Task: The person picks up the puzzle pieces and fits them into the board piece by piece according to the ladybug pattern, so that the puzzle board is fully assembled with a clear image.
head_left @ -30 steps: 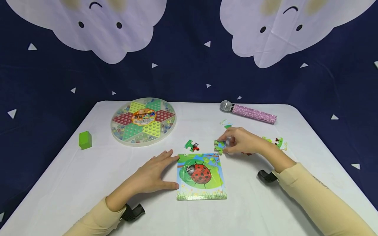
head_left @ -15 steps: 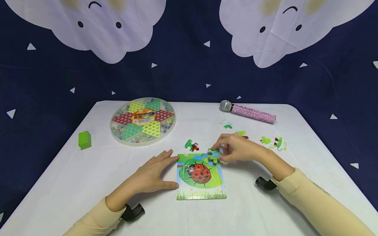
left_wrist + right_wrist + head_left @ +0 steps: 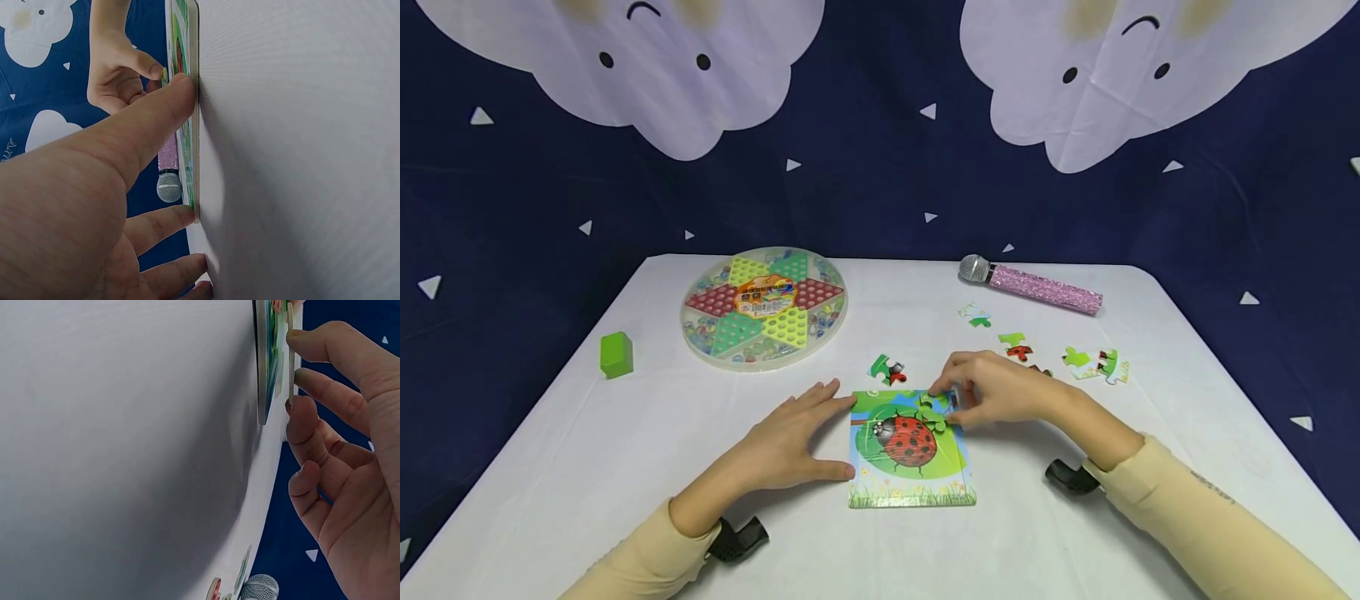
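Note:
A square ladybug puzzle board (image 3: 904, 490) lies in front of me on the white table. My left hand (image 3: 784, 443) is spread at its left side; thumb and index fingertip touch that edge, fingers fairly straight, as the left wrist view also shows. My right hand (image 3: 1003, 388) pinches a green and blue puzzle piece (image 3: 933, 415) between thumb and fingers, over the board's upper right corner. Seen edge-on in the right wrist view, the puzzle piece (image 3: 291, 378) stands slightly off the board (image 3: 262, 381).
Just behind the board lie loose puzzle pieces (image 3: 888, 370). Several more puzzle pieces (image 3: 1077, 358) are scattered behind and right of my right hand. A round marble game board (image 3: 764, 308), a green block (image 3: 617, 355) and a pink glittery microphone (image 3: 1045, 289) are farther out.
My right hand has carried the puzzle piece left and toward me, from beside the board to over its upper right corner. The left hand has stayed at the board's edge.

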A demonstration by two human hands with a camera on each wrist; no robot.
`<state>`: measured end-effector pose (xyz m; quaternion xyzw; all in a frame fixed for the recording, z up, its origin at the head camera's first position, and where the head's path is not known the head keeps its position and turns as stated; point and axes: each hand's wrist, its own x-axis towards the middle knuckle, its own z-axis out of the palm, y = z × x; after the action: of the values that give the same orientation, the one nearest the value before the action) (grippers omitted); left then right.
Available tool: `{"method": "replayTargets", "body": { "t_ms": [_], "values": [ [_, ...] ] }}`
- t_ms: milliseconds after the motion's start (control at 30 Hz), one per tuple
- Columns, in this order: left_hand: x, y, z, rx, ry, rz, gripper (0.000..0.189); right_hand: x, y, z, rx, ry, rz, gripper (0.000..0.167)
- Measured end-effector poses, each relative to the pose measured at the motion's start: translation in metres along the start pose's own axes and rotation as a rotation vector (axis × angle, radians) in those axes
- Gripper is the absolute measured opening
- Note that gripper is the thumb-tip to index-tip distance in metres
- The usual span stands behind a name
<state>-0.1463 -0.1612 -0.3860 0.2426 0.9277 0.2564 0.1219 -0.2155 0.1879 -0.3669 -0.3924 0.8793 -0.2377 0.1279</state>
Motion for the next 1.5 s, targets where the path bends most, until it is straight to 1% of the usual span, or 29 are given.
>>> {"method": "replayTargets", "body": {
  "t_ms": [133,333,533,733,1233,1367,1500],
  "values": [
    [0.0,0.0003,0.0,0.002,-0.001,0.0,0.096,0.0009,-0.0001,0.0009,-0.007,-0.007,-0.015,0.035],
    [0.0001,0.001,-0.0003,0.001,-0.001,-0.004,0.097,0.0018,-0.0002,0.0031,0.001,-0.028,-0.004,0.034],
    [0.0001,0.001,-0.0003,-0.001,-0.002,-0.001,0.097,0.0017,0.0012,0.0049,0.001,-0.033,-0.023,0.035],
    [0.0002,0.0007,0.0002,0.0,-0.001,0.0,0.097,0.0029,-0.0001,0.0054,-0.006,-0.026,-0.023,0.034],
    [-0.0006,0.0012,-0.0007,0.004,0.001,0.007,0.096,0.0067,-0.0033,0.0027,0.006,-0.04,-0.008,0.034],
    [-0.0006,0.0018,-0.001,0.008,0.004,0.023,0.097,0.0063,-0.0043,0.0025,0.012,-0.045,-0.002,0.034],
    [-0.0002,0.0017,-0.0004,0.0,0.001,0.023,0.096,0.0057,-0.0041,0.0031,0.008,-0.043,-0.001,0.035]
  ]
}}
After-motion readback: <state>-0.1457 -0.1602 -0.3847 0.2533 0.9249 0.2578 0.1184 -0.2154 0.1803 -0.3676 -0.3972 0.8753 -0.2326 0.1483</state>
